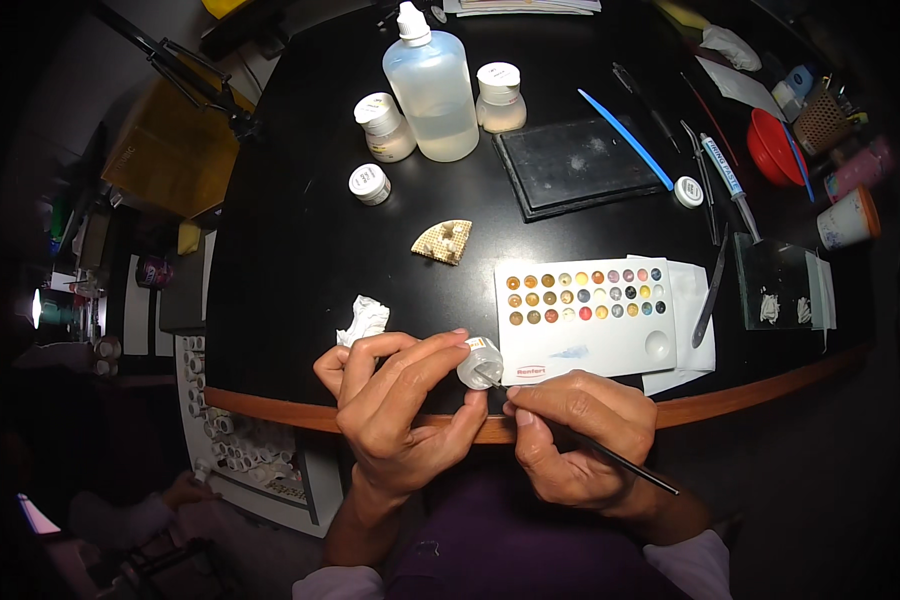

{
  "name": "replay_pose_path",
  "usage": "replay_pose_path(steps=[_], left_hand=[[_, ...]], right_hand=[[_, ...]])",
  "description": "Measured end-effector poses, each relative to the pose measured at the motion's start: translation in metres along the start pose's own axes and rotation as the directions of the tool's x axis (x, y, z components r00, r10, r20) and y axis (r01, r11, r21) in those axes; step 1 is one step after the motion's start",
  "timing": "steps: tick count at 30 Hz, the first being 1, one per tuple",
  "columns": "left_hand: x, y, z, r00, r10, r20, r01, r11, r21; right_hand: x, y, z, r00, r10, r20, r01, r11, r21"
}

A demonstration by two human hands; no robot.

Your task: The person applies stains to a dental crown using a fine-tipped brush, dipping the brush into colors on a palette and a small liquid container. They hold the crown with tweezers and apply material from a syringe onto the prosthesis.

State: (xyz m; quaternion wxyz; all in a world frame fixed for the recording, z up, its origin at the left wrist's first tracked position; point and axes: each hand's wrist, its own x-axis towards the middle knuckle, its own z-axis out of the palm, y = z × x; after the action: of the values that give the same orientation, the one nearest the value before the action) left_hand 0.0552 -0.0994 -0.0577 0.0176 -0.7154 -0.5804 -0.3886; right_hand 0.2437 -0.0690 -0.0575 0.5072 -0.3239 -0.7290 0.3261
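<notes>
Between the thumb and fingers of my left hand point(395, 415) is a small clear jar point(481, 366), tilted with its mouth toward my right hand. My right hand point(585, 440) pinches a thin dark-handled brush point(638, 472). The brush's tip is at the jar's mouth; whether it touches what is inside, I cannot tell. Just beyond my hands lies a white palette point(620, 345) with rows of coloured wells and a bluish smear. A crumpled white tissue point(363, 318) is beside my left fingers. Farther off sits a wedge-shaped honeycomb tray point(443, 242) with small pieces on it.
A large squeeze bottle point(440, 100) stands at the back among lidded jars point(385, 128). Right of it are a black slab point(590, 165), a blue stick point(625, 138), a syringe point(730, 185), a red bowl point(773, 148) and a glass plate point(785, 285). The table's wooden edge point(270, 407) runs beneath my hands.
</notes>
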Motion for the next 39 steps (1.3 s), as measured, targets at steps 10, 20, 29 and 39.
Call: replay_pose_path(steps=[10,20,29,39], left_hand=[[0.0004,-0.0003,0.0006,1.000,-0.002,-0.002,0.002,1.000,0.004],[0.0004,0.0002,-0.0001,1.000,-0.002,-0.006,0.002,1.000,-0.004],[-0.0005,0.0010,-0.0004,0.999,-0.044,-0.006,0.044,0.999,-0.032],[0.0002,0.0017,-0.0006,0.998,-0.062,-0.011,0.061,0.997,-0.036]], right_hand=[[-0.0008,0.0001,-0.0021,0.999,0.046,-0.020,-0.045,0.999,0.019],[-0.0015,0.0001,-0.0006,0.999,0.046,-0.006,-0.046,0.998,0.048],[-0.0022,0.0003,-0.0021,0.997,0.076,-0.009,-0.074,0.993,0.095],[-0.0036,-0.0036,-0.0036,0.994,0.104,-0.045,-0.099,0.989,0.106]])
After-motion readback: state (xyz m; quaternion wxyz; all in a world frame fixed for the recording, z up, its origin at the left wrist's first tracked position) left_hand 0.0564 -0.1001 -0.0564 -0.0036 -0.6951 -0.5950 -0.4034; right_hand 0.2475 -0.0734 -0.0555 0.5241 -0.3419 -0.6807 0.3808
